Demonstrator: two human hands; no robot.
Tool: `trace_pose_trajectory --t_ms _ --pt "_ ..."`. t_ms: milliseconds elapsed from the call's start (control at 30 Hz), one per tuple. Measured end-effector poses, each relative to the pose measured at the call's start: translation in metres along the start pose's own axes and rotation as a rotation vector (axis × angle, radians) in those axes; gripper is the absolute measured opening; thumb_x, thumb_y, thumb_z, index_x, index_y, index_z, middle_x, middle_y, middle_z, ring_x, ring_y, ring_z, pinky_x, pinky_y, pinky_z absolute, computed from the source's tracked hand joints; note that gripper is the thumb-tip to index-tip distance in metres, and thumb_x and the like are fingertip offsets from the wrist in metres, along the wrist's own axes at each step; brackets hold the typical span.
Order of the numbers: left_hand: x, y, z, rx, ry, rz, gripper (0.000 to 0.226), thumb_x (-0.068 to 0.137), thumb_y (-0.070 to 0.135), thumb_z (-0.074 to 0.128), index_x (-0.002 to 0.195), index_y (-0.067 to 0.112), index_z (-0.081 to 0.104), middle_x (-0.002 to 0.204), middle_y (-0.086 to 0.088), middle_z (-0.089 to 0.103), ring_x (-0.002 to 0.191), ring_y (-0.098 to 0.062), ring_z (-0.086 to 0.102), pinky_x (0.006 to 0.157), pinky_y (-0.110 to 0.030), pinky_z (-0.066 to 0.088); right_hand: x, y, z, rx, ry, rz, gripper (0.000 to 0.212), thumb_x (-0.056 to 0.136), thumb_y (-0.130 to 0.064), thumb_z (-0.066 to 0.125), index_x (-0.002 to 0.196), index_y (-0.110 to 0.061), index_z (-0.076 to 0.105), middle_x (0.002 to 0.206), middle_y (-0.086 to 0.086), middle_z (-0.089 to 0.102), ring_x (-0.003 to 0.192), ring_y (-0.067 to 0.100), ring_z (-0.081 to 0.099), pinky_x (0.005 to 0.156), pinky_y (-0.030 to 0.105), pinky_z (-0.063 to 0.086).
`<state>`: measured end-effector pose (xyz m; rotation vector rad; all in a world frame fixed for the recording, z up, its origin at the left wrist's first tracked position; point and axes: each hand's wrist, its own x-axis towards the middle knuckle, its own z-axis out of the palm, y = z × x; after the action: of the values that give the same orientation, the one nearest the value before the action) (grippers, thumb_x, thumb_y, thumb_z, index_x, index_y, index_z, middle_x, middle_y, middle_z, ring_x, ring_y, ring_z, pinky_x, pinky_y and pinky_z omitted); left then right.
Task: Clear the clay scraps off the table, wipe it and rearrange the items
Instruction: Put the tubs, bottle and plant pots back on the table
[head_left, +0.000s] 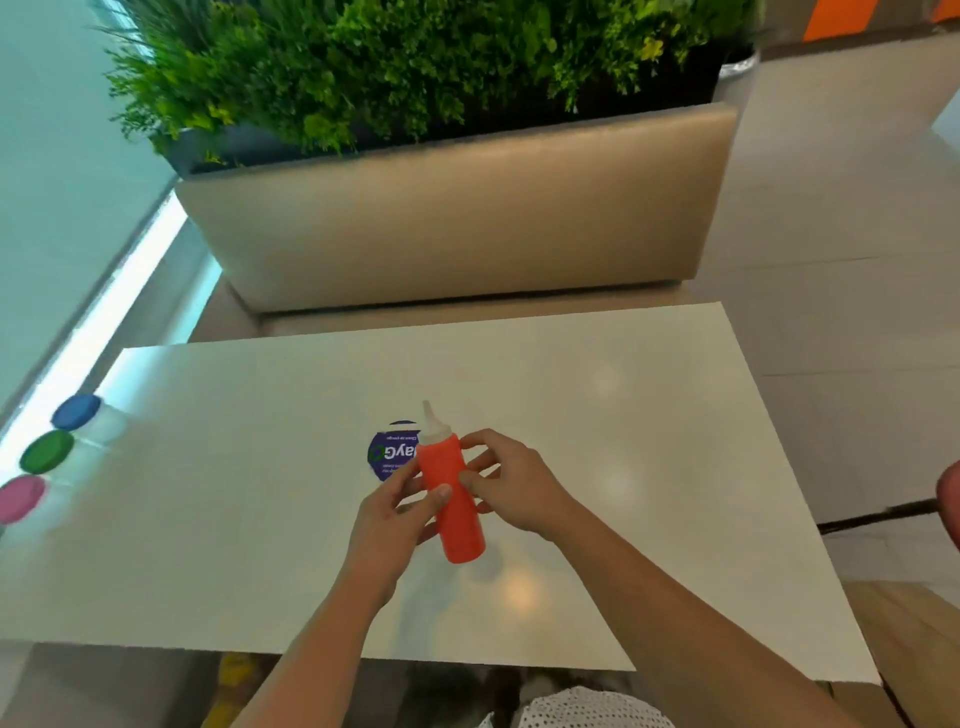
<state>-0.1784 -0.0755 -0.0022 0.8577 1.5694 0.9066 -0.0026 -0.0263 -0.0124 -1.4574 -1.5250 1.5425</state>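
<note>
Head | left hand (395, 519), right hand (514, 488) grasp bottle (460, 525) | sticker (387, 456) behind | jars (48, 451) well left (three)

2 bare forearms rise from the lower edge of view and converge ahead of the body, the right one coming in from farther out. The left grip (397, 514) wraps the red bottle (461, 530) from its left side, thumb laid across the front, fingers curled behind. The right grip (514, 483) closes on the opposite side, thumb pressed to the front, index finger hooked near the shoulder. Both wrists look nearly straight.
</note>
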Motion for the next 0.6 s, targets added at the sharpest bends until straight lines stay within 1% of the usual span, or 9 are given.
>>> trace_pose_trajectory --t_ms 67,133,167,233,300,400,467,533,600 --pt "0.002 0.001 -0.023 -0.015 0.029 0.012 0.068 0.086 0.027 0.08 0.148 0.025 0.052 0.124 0.008 0.071 0.104 -0.016 0.075 0.087 -0.041 0.063 0.009 -0.012 0.02 -0.009 -0.016 -0.016 0.036 0.095 -0.019 0.068 0.128 -0.03 0.061 0.106 0.001 0.067 0.093 0.023 0.072 0.076 0.039 0.064" --pt "0.005 0.0 -0.049 -0.034 0.051 0.027 0.063 0.089 0.023 0.079 0.147 0.026 0.053 0.123 0.009 0.071 0.1 -0.012 0.075 0.079 -0.032 0.063 0.022 -0.024 0.045 -0.037 -0.029 -0.027 0.037 0.094 -0.018 0.068 0.128 -0.031 0.061 0.105 0.0 0.067 0.095 0.022 0.071 0.078 0.04 0.064" --pt "0.007 -0.003 -0.065 -0.048 0.062 0.031 0.062 0.09 0.021 0.078 0.146 0.026 0.054 0.122 0.008 0.071 0.099 -0.011 0.075 0.076 -0.03 0.063 0.028 -0.029 0.06 -0.054 -0.04 -0.03 0.037 0.094 -0.018 0.068 0.129 -0.031 0.061 0.105 -0.001 0.066 0.096 0.022 0.07 0.078 0.041 0.064" --pt "0.011 -0.01 -0.1 -0.069 0.087 0.031 0.06 0.091 0.019 0.078 0.146 0.027 0.055 0.123 0.006 0.071 0.099 -0.01 0.075 0.074 -0.028 0.061 0.041 -0.041 0.095 -0.077 -0.068 -0.029 0.038 0.094 -0.018 0.067 0.13 -0.03 0.061 0.104 -0.001 0.066 0.097 0.02 0.07 0.078 0.041 0.064" --pt "0.017 -0.019 -0.14 -0.065 0.104 0.034 0.061 0.091 0.022 0.079 0.146 0.029 0.054 0.125 0.007 0.071 0.101 -0.011 0.075 0.077 -0.031 0.062 0.053 -0.052 0.134 -0.084 -0.093 -0.029 0.038 0.094 -0.017 0.067 0.13 -0.029 0.06 0.106 -0.001 0.066 0.097 0.019 0.07 0.077 0.04 0.064" --pt "0.026 -0.032 -0.209 -0.029 0.123 0.014 0.066 0.087 0.029 0.082 0.147 0.031 0.054 0.128 0.007 0.07 0.106 -0.016 0.074 0.089 -0.043 0.062 0.069 -0.072 0.197 -0.095 -0.115 -0.02 0.037 0.096 -0.015 0.066 0.13 -0.027 0.059 0.106 0.001 0.067 0.092 0.018 0.072 0.074 0.037 0.065" --pt "0.03 -0.039 -0.257 -0.035 0.146 0.003 0.065 0.085 0.029 0.084 0.144 0.033 0.056 0.127 0.006 0.07 0.106 -0.015 0.074 0.09 -0.046 0.062 0.081 -0.086 0.24 -0.111 -0.135 -0.023 0.036 0.096 -0.017 0.067 0.129 -0.028 0.06 0.107 0.001 0.067 0.091 0.018 0.072 0.074 0.037 0.065" --pt "0.034 -0.043 -0.301 -0.039 0.181 0.005 0.064 0.084 0.03 0.085 0.141 0.035 0.057 0.126 0.007 0.07 0.104 -0.014 0.074 0.089 -0.045 0.062 0.093 -0.102 0.282 -0.145 -0.15 -0.05 0.036 0.095 -0.021 0.067 0.128 -0.032 0.061 0.108 -0.002 0.066 0.092 0.018 0.071 0.076 0.04 0.064" --pt "0.035 -0.046 -0.339 -0.044 0.221 -0.002 0.066 0.083 0.03 0.086 0.142 0.032 0.057 0.124 0.008 0.07 0.104 -0.016 0.074 0.09 -0.048 0.062 0.102 -0.117 0.318 -0.193 -0.159 -0.069 0.035 0.094 -0.029 0.067 0.128 -0.037 0.06 0.109 -0.006 0.065 0.096 0.017 0.069 0.084 0.044 0.062"
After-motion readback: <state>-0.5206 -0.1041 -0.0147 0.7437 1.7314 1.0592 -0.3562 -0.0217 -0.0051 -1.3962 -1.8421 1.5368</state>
